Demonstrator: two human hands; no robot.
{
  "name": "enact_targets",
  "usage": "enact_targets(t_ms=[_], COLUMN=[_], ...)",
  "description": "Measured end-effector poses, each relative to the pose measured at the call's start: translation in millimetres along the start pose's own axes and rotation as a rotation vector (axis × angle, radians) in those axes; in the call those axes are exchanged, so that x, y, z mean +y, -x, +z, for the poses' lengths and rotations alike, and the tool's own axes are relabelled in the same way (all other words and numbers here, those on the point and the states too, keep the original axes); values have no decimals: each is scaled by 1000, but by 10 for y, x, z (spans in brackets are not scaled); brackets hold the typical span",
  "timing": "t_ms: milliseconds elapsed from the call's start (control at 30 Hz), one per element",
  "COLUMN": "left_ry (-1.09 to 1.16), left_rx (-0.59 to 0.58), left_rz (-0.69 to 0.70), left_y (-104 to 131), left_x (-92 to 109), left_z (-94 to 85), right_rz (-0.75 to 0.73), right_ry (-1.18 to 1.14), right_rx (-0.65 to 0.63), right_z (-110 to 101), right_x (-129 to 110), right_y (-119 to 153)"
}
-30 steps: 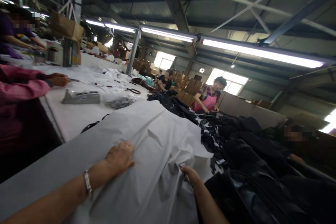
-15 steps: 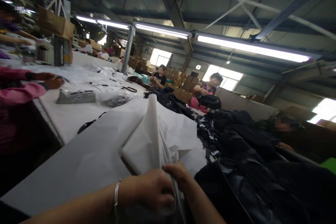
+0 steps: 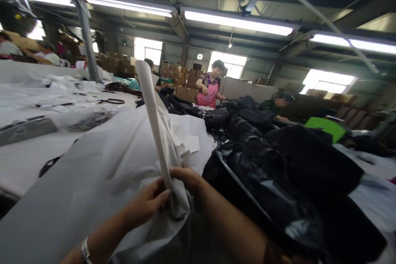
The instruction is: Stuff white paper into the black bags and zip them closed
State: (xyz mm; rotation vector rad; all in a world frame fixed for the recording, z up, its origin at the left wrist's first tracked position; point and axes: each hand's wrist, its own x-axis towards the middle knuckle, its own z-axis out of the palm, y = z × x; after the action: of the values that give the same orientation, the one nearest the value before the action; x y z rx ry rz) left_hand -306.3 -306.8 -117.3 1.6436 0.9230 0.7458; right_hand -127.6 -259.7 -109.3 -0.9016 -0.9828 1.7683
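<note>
Centrally, toward the lower edge of the frame, left hand (image 3: 147, 203) and right hand (image 3: 188, 178) are both closed, close together, on a gathered fold of the white sheet (image 3: 89, 185), which spreads from centre to lower left. Pinched part rises as a narrow upright ridge, tilted toward upper left. Black bags (image 3: 269, 189) lie heaped at lower right, beside the right forearm; person in a pink apron (image 3: 208, 94) stands at upper centre.

Bright windows (image 3: 147, 48) (tube lights (image 3: 238, 23) overhead)
</note>
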Motion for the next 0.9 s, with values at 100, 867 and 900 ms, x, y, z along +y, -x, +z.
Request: enact_targets(t_ms=[100,867,900], left_ry=[-268,-818,-885], left_rx=[33,199,142], left_rz=[193,693,734], left_y=[-4,-779,-912], left_x=[145,668,752], left_z=[-77,322,412], right_rz=[-62,-446,-453], right_ry=[-27,250,222], right_rx=[47,426,465], right_z=[-42,-174,-224], right_x=[-37,-1175,-1303], right_y=[180,2310,2493])
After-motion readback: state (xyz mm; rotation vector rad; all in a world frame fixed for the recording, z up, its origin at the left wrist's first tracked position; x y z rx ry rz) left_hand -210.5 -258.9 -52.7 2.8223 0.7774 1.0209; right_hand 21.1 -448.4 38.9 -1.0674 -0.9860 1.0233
